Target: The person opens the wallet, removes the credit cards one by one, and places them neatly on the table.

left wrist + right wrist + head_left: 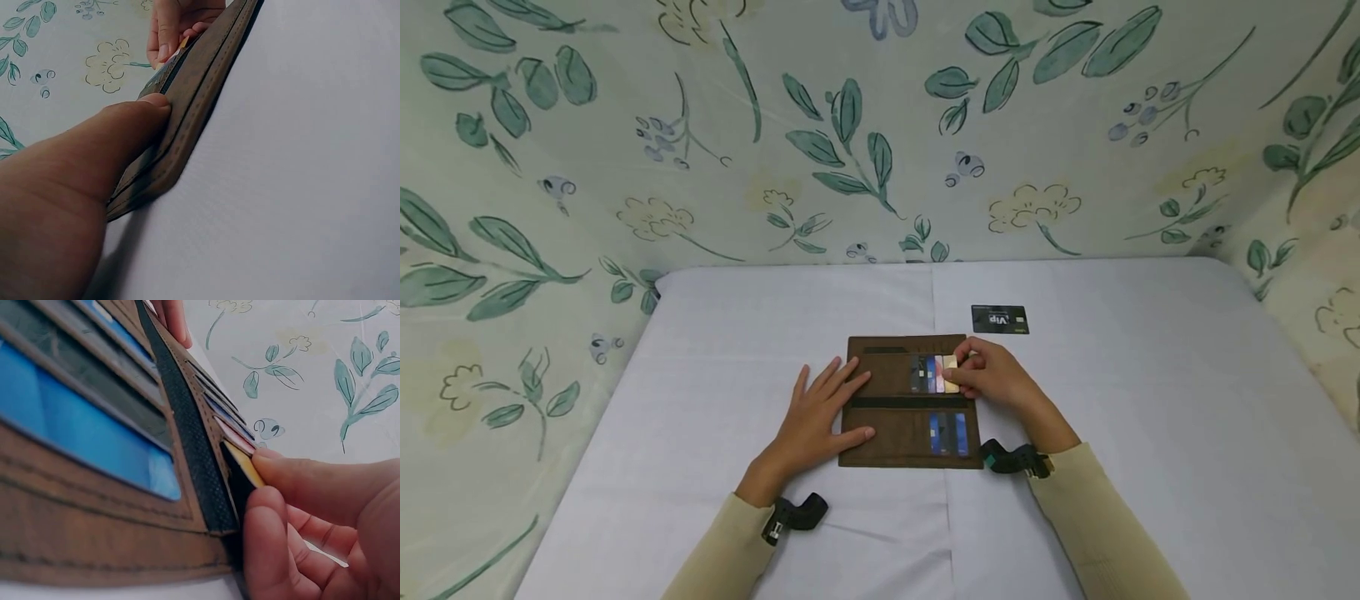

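Observation:
A brown wallet [891,372] lies opened flat on the table, with several cards in slots on both halves. My left hand [815,419] rests with spread fingers on the wallet's left side, and its thumb [147,112] presses the lower half. At the upper half's right edge, my right hand [997,377] pinches a yellow card [245,464] between thumb and finger. That card sits at the end of the upper row, partly in its slot. Blue and dark cards [948,434] fill the lower slots. Part of the wallet's left edge is hidden under my left hand.
A black card [1000,319] marked "Vip" lies on the white tablecloth [1112,350], just beyond the wallet's upper right corner. Floral cloth [865,217] hangs behind the table and along its sides. Black cameras [797,512] are strapped to both wrists.

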{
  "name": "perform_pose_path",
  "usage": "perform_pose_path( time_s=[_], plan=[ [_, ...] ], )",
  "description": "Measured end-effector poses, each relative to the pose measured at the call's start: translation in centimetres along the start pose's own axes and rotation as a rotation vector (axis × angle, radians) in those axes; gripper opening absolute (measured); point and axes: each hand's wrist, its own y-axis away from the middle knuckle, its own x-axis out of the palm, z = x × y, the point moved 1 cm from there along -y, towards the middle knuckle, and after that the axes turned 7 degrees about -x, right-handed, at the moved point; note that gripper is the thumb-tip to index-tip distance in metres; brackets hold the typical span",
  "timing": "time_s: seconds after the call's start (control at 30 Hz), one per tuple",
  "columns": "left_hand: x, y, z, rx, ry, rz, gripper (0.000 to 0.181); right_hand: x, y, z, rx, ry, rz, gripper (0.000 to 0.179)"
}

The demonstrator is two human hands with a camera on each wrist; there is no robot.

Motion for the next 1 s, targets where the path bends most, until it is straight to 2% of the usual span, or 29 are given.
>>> perform_pose_path(
  time_s=[0.13,0.33,0.53,0.77,1.0],
  plan=[
    [0.11,0.06,0.02,0.006,-0.003,-0.01,0.078,0.05,0.04,-0.14,0.009,-0.019,-0.001,0.028],
    [0.19,0.01,0.22,0.007,-0.003,-0.02,0.079,0.18,-0.01,-0.04,0.067,0.016,-0.04,0.034],
    [0.41,0.06,0.24,0.009,-0.007,-0.019,0.079,0.2,0.04,-0.38,0.097,0.009,-0.05,0.029],
    [0.11,0.02,-0.01,0.001,-0.005,-0.014,0.079,0.04,0.02,-0.68,0.071,-0.023,-0.041,0.029],
    [0.11,-0.03,0.03,-0.001,-0.007,0.0,0.079,0.32,-0.07,-0.72,0.032,0.103,-0.055,0.041]
  ],
)
